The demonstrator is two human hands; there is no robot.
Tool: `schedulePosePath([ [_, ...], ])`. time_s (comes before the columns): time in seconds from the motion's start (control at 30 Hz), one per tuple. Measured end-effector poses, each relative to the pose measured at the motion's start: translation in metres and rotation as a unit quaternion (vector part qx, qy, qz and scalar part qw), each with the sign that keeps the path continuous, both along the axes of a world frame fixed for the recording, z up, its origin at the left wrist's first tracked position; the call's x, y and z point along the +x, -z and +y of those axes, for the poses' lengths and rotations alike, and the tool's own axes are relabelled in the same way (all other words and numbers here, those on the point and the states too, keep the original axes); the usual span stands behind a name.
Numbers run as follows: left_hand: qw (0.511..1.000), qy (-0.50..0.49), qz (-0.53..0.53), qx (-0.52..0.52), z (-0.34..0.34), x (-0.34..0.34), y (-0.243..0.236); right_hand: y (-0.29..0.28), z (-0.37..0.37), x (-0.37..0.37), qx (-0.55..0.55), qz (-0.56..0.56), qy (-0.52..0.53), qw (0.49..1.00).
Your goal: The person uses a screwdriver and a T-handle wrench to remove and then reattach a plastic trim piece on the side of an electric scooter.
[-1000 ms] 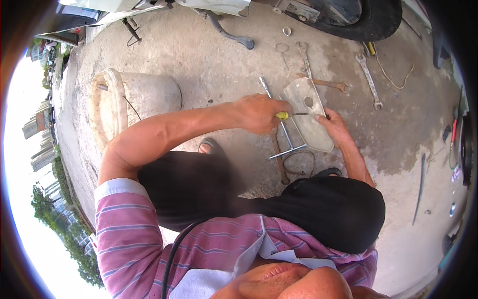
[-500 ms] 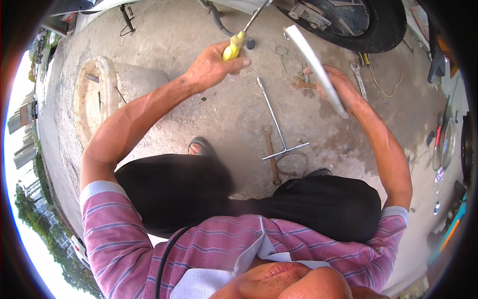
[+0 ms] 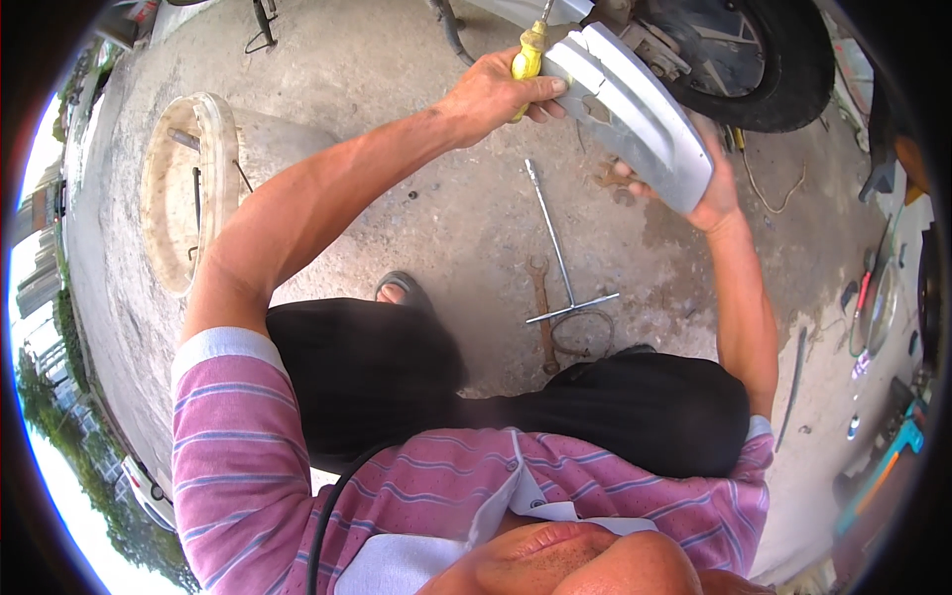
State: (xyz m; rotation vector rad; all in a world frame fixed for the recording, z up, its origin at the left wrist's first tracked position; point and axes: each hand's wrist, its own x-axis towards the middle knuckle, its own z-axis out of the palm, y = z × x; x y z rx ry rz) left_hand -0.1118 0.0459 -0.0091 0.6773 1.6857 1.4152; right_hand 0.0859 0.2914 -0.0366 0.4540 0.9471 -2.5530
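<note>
By the tyre (image 3: 813,69), my right hand (image 3: 720,193) is gripping the panel (image 3: 650,117), long axis slanting toward my left hand (image 3: 494,94). That one's clutching a screwdriver (image 3: 529,61).

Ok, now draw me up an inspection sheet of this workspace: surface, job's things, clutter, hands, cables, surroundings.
Surface: rough grey concrete ground, stained darker at right.
Job's things: curved silver panel, yellow-handled screwdriver; both held.
Clutter: T-shaped silver metal wrench, rusty brown spanner, whitish round plastic bucket at left.
Hands: left hand holds the screwdriver, thumb by the panel's edge; right hand holds the panel, partly hidden behind it.
Cables: black cable over the pink striped shirt.
Surroundings: black rubber tyre ahead; green trees far left.
</note>
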Motion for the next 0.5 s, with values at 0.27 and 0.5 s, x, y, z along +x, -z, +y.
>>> schedulePosePath([
  [0.27, 0.991, -0.058, 0.097, -0.077, 0.021, 0.006, 0.005, 0.017, 0.011, 0.032, 0.354, 0.079, 0.187, 0.913],
  [0.5, 0.986, -0.104, 0.129, -0.025, 0.020, -0.008, 0.018, 0.028, 0.028, 0.024, 0.340, 0.095, 0.188, 0.916],
])
